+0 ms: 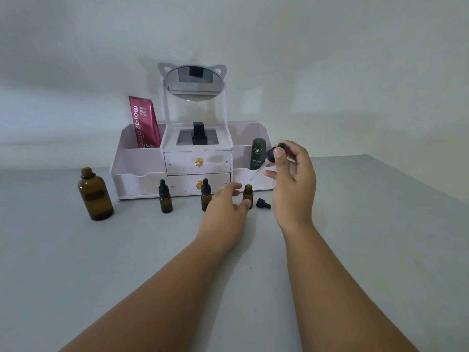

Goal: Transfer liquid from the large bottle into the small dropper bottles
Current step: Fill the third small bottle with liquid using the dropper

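1. Between the right thumb and fingers point(278, 153) sits the dropper point(270, 156). It is pinched at its black bulb and collar, with the right hand point(294, 181) up off the table point(368, 237) and the glass pipette slanting down and left from the fingertips.
2. Just under the pipette tip stands the open bottle point(248, 193). The left hand point(224, 212) is loose: its thumb tip rests against the bottle's lower body and its fingers point(234, 186) lie just beside the neck, not closed round it.
3. A loose cap point(263, 204) lies just right of the left thumb. The large bottle point(95, 196), uncapped, stands well left of the left fingers.
4. Handling, as I judge it: the open bottle is light, narrow and easily tipped, so take it low round the body. The pipette is thin, fragile glass — hold the dropper by the collar and squeeze only the soft bulb. The large bottle is heavier, smooth glass — grip its wide body, not the neck.
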